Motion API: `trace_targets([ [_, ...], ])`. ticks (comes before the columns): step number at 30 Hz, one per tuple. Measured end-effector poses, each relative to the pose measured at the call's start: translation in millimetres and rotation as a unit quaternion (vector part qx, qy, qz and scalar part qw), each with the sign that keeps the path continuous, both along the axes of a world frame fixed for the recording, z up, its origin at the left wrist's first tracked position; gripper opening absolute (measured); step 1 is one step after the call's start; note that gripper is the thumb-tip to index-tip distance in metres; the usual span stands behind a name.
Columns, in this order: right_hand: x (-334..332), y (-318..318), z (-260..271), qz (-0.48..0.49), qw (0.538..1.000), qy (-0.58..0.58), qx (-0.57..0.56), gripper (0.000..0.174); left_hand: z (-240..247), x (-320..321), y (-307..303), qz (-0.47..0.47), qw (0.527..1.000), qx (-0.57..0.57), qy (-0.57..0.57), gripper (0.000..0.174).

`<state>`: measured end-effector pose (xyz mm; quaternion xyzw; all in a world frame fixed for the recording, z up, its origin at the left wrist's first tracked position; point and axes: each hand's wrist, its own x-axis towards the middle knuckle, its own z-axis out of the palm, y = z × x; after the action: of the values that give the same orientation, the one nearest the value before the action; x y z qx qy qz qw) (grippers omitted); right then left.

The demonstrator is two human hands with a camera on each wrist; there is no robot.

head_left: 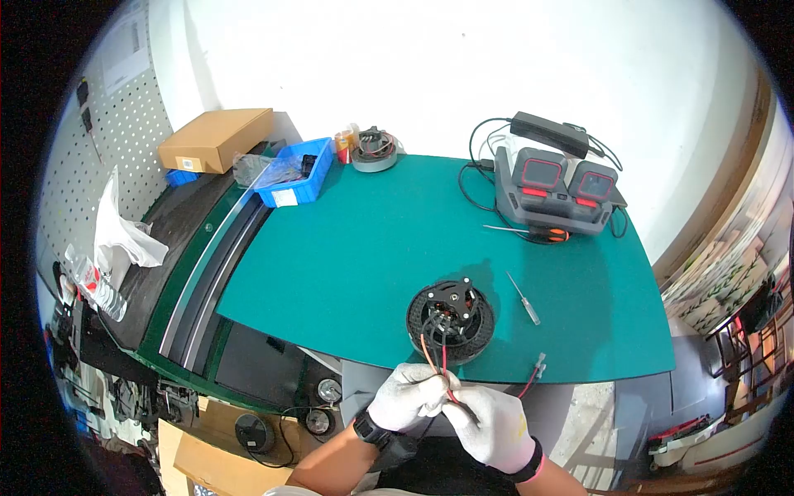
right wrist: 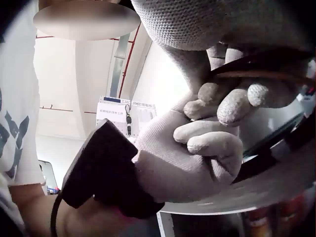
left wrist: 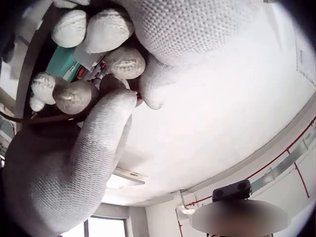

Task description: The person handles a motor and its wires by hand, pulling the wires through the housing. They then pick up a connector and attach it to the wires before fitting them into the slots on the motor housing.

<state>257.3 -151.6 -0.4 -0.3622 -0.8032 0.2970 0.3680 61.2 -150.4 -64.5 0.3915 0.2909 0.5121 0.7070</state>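
Both hands wear white knitted gloves and meet at the table's near edge in the head view. My left hand (head_left: 409, 397) pinches thin wires between thumb and fingers. Close against it, my right hand (head_left: 492, 430) pinches the same wires, its fingertips nearly touching the left ones. An orange wire (head_left: 428, 350) and a red wire (head_left: 444, 357) run from the fingers to a round black motor-like unit (head_left: 451, 318) with a three-armed plate on top. Gloved fingers hide the wire ends in both wrist views. Right of the hands, a red-and-black lead ends in a pale connector (head_left: 540, 364).
On the green mat (head_left: 356, 248) lie a clear-handled screwdriver (head_left: 528, 307) and an orange-handled screwdriver (head_left: 550, 235). A battery charger (head_left: 554, 194) stands back right. A blue bin (head_left: 294, 178) and another round unit (head_left: 375, 150) are at the back left. Below is an open cardboard box (head_left: 223, 467).
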Motion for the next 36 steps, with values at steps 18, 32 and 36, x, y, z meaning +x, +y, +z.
trace_targets([
  [18,75,-18,-14,0.08,0.979,-0.128,0.135,0.019,-8,-27,10,0.014,0.968,0.059,-0.244,0.027],
  [32,90,-29,-12,0.05,0.985,-0.082,0.141,0.021,92,47,-42,0.05,0.57,0.538,0.619,0.031],
  [36,101,-33,-14,0.033,0.993,-0.057,0.096,0.023,85,45,-40,-0.015,0.583,0.528,0.618,0.023],
])
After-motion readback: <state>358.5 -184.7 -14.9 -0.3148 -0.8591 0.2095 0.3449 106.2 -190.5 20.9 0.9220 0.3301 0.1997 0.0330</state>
